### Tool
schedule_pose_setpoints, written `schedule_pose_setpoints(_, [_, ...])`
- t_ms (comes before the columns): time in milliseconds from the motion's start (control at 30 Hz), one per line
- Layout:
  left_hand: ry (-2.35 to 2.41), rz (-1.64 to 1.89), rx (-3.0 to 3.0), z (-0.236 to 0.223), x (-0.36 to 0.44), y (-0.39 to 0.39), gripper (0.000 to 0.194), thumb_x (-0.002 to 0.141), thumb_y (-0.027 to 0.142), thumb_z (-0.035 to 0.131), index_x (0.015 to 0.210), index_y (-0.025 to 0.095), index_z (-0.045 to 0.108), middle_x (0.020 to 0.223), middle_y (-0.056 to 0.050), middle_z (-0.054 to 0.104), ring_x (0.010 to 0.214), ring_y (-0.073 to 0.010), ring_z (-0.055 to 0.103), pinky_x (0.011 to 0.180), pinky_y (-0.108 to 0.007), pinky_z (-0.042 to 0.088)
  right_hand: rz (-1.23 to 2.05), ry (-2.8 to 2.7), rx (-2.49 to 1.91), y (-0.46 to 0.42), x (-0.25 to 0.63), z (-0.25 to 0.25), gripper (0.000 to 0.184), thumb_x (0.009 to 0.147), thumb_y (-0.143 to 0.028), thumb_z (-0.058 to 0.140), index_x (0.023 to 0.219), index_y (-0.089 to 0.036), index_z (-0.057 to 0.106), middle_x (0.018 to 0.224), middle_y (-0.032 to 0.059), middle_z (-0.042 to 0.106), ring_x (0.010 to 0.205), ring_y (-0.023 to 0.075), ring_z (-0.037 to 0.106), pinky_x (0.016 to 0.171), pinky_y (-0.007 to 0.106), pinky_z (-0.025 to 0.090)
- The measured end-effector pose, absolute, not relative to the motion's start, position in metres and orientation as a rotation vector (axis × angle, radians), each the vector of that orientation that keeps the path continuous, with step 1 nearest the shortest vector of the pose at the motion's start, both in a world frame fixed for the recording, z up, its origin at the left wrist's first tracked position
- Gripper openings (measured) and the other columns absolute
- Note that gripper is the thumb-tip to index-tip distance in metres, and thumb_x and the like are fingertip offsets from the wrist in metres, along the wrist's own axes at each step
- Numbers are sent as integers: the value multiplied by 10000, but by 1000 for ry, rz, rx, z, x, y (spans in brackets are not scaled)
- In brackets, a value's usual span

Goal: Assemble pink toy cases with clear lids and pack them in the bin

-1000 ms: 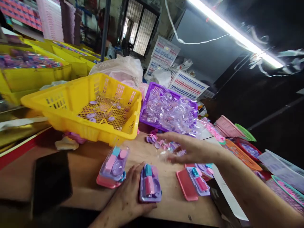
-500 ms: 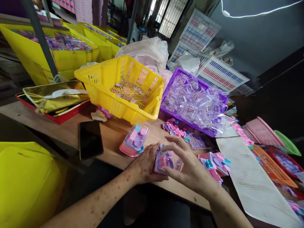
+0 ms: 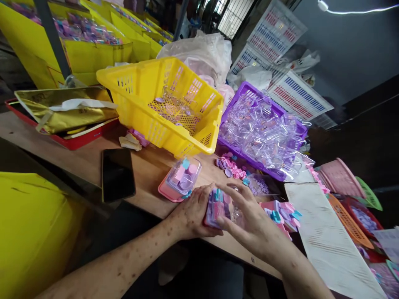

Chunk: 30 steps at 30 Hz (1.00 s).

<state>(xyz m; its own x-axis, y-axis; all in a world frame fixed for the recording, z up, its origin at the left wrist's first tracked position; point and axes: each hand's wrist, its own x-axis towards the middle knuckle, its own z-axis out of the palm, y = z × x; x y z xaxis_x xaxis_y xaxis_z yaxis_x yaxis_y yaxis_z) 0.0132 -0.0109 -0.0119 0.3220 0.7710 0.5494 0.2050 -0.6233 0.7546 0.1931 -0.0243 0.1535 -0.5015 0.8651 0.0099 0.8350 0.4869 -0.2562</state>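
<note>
My left hand (image 3: 198,211) is wrapped round the left side of a small toy box (image 3: 218,207) at the table's front edge. Pink, teal and purple pieces show on its top. My right hand (image 3: 252,214) curls over the box's right side, thumb by its front. A clear plastic cover (image 3: 237,214) shows between its fingers and palm, partly hidden. Left of my hands stands a similar box (image 3: 183,178) with a pink base and clear domed lid. More boxes (image 3: 283,214) with pink and purple parts lie right of my right hand.
A yellow basket (image 3: 149,131) and a purple basket (image 3: 240,151) full of clear plastic covers stand behind. Small pink and purple pieces (image 3: 232,168) lie before them. A black phone (image 3: 117,174) and a red tray (image 3: 75,143) are at left. Cardboard (image 3: 324,232) lies at right.
My right hand has come from the loose pieces back to the toy box, bringing something clear. My left hand keeps hold of the box, which is now turned slightly. The view has swung down and left.
</note>
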Motion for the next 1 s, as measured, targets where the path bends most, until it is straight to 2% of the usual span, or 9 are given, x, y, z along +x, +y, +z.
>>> schedule_pose_setpoints(100, [942,1289,1948,-17,19,-10,1515,663,476,1082,1722,193,35,1643,-293,459,1541,-496,521,1258,-696,493,234,-2349,-1627,-27,186,136,796,1030,-497,705,1707,-324,324,1573,191,560,1464,415,605,1133,684,594])
schedule_pose_setpoints(167, [943,1253,1924,-18,20,-10,1524,631,462,1097,1713,215,51,1634,-277,469,1550,-494,513,1266,-706,483,183,-2272,-1659,-30,185,130,813,993,-508,733,1668,-279,342,1541,204,581,1395,428,650,1108,694,606])
schedule_pose_setpoints(300, [914,1215,1955,-15,17,-9,1475,655,452,1084,1693,214,64,1640,-274,460,1574,-492,484,1292,-714,452,84,-2310,-1654,-38,178,134,694,1054,-481,622,1676,-303,371,1585,189,513,1471,430,565,1187,729,532])
schedule_pose_setpoints(400, [881,1183,1956,-15,14,-9,1419,713,461,1045,1703,208,60,1670,-284,431,1602,-497,445,1308,-730,416,56,-2383,-1660,-40,167,143,693,1077,-413,565,1722,-334,326,1602,191,456,1508,429,511,1168,716,553])
schedule_pose_setpoints(533, [847,1172,1949,-17,14,-9,1360,766,477,995,1705,195,52,1695,-300,391,1625,-498,409,1313,-724,399,47,-2463,-1632,-37,155,142,774,1009,-308,590,1725,-344,299,1567,203,464,1468,451,538,1142,751,561])
schedule_pose_setpoints(733, [815,1180,1956,-16,12,-9,1282,812,414,937,1703,200,40,1687,-288,400,1616,-477,431,1292,-688,451,-53,-2471,-1722,-33,148,131,759,974,-332,594,1691,-284,349,1532,244,455,1413,513,570,1044,776,615])
schedule_pose_setpoints(933, [802,1171,1945,-13,9,-9,1353,800,454,986,1713,191,24,1686,-303,406,1610,-488,445,1301,-696,443,-7,-2579,-1602,-23,155,133,952,923,-296,675,1757,-375,223,1575,208,521,1421,561,548,1072,819,573])
schedule_pose_setpoints(1000, [813,1158,1944,-13,9,-10,1404,784,459,1009,1720,207,-6,1699,-301,392,1618,-489,435,1312,-706,425,2,-2605,-1587,-19,157,134,984,918,-288,679,1771,-354,193,1582,217,529,1417,573,553,1070,821,571])
